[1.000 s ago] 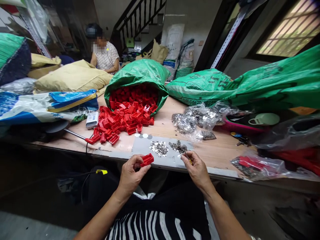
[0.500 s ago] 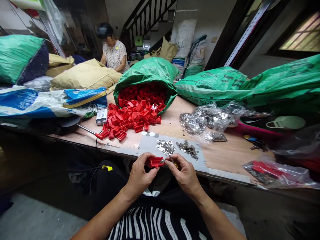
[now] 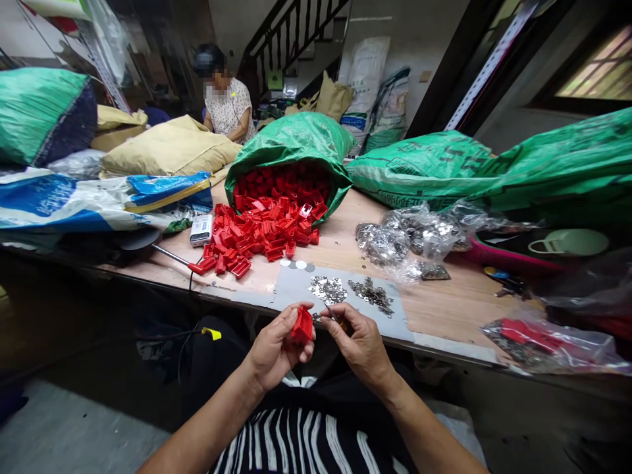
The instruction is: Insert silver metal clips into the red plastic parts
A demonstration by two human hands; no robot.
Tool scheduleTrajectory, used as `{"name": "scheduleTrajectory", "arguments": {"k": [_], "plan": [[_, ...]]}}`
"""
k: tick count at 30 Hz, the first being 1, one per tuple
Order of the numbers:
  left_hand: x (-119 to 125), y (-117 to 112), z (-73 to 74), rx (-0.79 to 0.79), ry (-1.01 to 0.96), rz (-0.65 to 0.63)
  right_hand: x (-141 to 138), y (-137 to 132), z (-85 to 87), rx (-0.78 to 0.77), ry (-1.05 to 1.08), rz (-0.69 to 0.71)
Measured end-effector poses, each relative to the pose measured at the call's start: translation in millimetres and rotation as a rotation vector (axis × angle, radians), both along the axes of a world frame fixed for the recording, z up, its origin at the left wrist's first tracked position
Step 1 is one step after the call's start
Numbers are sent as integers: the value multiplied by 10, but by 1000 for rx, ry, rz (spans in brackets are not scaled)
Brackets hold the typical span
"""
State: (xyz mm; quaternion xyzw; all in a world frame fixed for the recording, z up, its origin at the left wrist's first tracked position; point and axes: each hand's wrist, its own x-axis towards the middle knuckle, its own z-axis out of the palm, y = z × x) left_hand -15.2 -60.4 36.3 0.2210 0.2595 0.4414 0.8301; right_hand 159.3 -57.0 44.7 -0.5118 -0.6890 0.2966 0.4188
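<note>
My left hand (image 3: 274,349) is closed round a small red plastic part (image 3: 302,326), which it holds upright just below the table's front edge. My right hand (image 3: 359,344) is pinched on a thin tool (image 3: 334,315) with a yellow bit, its tip close to the red part. Two small heaps of silvery metal pieces (image 3: 328,289) and darker metal pieces (image 3: 371,294) lie on a grey sheet (image 3: 296,283) right beyond my hands. Further back a pile of red plastic parts (image 3: 257,234) spills from an open green sack (image 3: 296,141).
The wooden table (image 3: 444,303) also bears clear bags of metal pieces (image 3: 409,237), more green sacks (image 3: 494,171), a white and blue sack (image 3: 89,204), a phone-like device (image 3: 200,230) and a red-handled tool (image 3: 182,259). Another person (image 3: 224,102) sits at the far side.
My right hand came from the metal heaps to the red part. My left hand has turned the red part from lying flat to standing upright.
</note>
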Motion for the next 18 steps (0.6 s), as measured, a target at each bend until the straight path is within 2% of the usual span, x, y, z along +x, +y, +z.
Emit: {"name": "scheduleTrajectory", "arguments": {"k": [10,18], "plan": [[6,-29,-28,-174,-122,-75,22,55,52,228,-104,172],[20,-30,-86,-207,-129,-101,51,62,84,263,-145,262]]}}
